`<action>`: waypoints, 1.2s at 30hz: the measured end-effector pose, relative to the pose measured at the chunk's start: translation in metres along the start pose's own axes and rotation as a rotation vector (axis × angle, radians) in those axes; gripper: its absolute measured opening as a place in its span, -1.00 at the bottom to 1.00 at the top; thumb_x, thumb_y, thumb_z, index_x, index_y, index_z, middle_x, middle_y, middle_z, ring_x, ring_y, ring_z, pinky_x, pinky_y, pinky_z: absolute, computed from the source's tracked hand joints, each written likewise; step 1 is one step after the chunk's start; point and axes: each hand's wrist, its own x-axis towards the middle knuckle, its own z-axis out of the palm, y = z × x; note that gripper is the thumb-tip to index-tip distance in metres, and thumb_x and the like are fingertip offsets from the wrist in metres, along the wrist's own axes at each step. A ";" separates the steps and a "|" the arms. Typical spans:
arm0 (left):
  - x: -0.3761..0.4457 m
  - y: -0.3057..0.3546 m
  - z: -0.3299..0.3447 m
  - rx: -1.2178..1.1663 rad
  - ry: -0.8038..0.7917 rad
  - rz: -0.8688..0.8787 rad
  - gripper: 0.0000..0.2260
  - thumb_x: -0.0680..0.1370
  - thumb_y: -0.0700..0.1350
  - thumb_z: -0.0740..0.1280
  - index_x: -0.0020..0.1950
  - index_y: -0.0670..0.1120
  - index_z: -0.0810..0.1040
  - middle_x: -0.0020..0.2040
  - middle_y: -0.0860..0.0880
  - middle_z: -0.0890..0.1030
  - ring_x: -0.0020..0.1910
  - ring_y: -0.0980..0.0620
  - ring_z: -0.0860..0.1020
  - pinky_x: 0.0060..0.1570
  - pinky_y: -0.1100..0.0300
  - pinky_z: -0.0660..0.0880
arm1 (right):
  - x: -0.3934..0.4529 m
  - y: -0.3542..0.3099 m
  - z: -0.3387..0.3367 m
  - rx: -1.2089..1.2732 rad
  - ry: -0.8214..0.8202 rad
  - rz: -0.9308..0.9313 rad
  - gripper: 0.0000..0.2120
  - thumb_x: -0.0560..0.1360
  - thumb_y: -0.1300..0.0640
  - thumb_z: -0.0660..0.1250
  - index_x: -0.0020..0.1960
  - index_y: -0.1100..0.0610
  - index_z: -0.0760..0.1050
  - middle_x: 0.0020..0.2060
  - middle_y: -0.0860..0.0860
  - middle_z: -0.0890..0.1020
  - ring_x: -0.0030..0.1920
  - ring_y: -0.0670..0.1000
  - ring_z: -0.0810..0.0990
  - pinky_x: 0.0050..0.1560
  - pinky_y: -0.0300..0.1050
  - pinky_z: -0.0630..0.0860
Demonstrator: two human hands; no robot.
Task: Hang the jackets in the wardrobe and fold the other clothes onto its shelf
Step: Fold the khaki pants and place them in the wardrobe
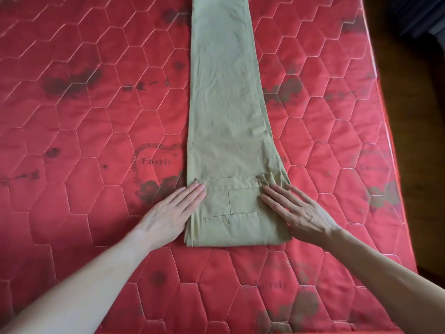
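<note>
A pair of khaki trousers (226,112) lies lengthwise on the red quilted mattress (84,116), legs stacked one on the other and running away from me out of the top of the view. The waist end is folded over toward the legs, with a back pocket showing on the flap. My left hand (168,213) lies flat, fingers together, on the flap's left edge. My right hand (298,210) presses flat on its right edge, fingers slightly spread. Neither hand grips the cloth. No jacket or wardrobe is in view.
The mattress has dark flower prints and hexagon stitching, and its right edge (382,131) drops to a dark wooden floor (419,141). A dark object (419,18) stands at the top right corner.
</note>
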 end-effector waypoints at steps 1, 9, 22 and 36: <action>0.001 -0.001 0.001 -0.036 -0.016 -0.018 -0.38 0.59 -0.23 -0.09 0.69 -0.24 0.00 0.71 -0.18 -0.02 0.69 -0.13 -0.01 0.59 -0.09 0.24 | 0.001 0.001 -0.001 -0.001 0.007 -0.006 -0.37 0.59 0.28 -0.09 0.66 0.14 0.18 0.65 0.09 0.19 0.64 0.10 0.19 0.58 0.15 0.24; 0.002 -0.017 0.002 -0.043 -0.139 0.048 -0.01 0.49 0.39 0.12 0.69 -0.23 -0.04 0.71 -0.19 -0.09 0.70 -0.13 -0.08 0.64 -0.09 0.06 | 0.002 -0.004 -0.006 0.063 -0.105 0.028 -0.27 0.57 -0.01 0.26 0.68 0.08 0.12 0.67 0.05 0.15 0.66 0.09 0.13 0.61 0.19 0.17; -0.015 0.025 -0.029 -0.862 0.046 -0.372 -0.39 0.49 0.48 0.30 0.37 0.12 0.59 0.35 0.21 0.60 0.36 0.22 0.55 0.32 0.12 0.53 | -0.024 -0.038 -0.025 0.384 0.025 0.088 -0.36 0.62 -0.32 0.22 0.52 0.10 0.38 0.45 -0.01 0.53 0.55 -0.03 0.35 0.59 0.09 0.16; -0.010 0.056 -0.038 -1.206 0.140 -0.976 -0.43 0.47 0.46 0.23 0.10 -0.02 0.57 -0.10 0.12 0.64 -0.07 0.11 0.60 -0.01 0.10 0.48 | 0.007 -0.093 -0.054 1.070 0.212 0.808 -0.79 0.58 -0.31 0.19 -0.03 -0.21 0.29 -0.29 -0.26 0.57 -0.28 -0.13 0.52 -0.23 -0.21 0.40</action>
